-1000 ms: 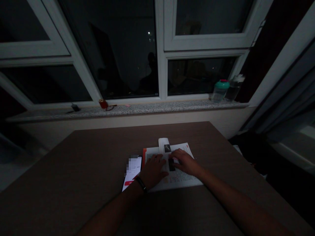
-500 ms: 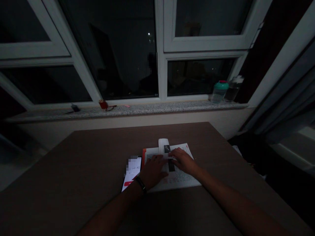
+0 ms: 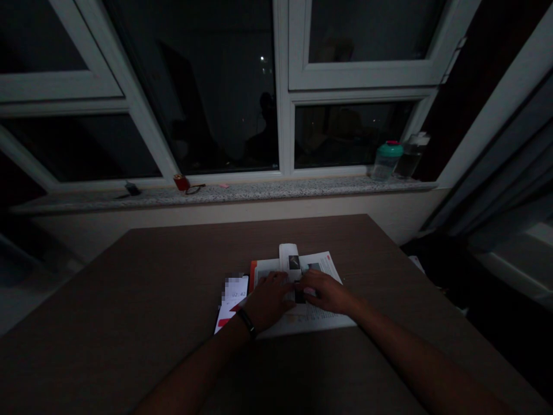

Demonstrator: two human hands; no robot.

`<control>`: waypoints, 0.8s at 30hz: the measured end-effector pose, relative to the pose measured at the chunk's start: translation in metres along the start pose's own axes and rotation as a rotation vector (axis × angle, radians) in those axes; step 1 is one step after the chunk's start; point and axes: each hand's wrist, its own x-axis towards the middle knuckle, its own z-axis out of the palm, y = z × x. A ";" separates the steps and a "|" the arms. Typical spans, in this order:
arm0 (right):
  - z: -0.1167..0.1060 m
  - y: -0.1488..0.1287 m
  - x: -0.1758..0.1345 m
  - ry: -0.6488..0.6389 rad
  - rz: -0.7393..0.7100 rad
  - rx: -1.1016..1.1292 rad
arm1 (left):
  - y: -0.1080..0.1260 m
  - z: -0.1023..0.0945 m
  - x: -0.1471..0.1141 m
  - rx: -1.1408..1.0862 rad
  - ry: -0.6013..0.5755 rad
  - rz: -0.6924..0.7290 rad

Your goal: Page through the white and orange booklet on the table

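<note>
The desk (image 3: 173,271) spans the lower frame, with the book (image 3: 311,318) at lower centre. Its paper should be light, limp and easily creased, best held by the edges. The left hand (image 3: 268,298) lies open across it; whether the right hand's (image 3: 327,291) grip pinches paper, I cannot tell.

From my end I've got a brown table (image 3: 173,288), printed pages (image 3: 317,317) right of centre, lit phone (image 3: 235,291) just left of them.

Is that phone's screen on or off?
On: the phone beside the left hand glows white in the dim room, with digits and a red patch showing.
</note>
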 end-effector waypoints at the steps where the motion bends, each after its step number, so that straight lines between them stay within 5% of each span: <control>1: 0.000 -0.001 0.000 -0.002 -0.007 0.009 | 0.000 0.000 0.000 0.002 0.002 -0.002; 13: 0.003 -0.002 0.000 0.076 0.103 0.134 | -0.003 -0.012 -0.003 -0.022 -0.022 0.082; 24: 0.004 -0.001 -0.001 -0.030 0.181 0.160 | -0.001 -0.005 0.000 -0.025 0.024 0.060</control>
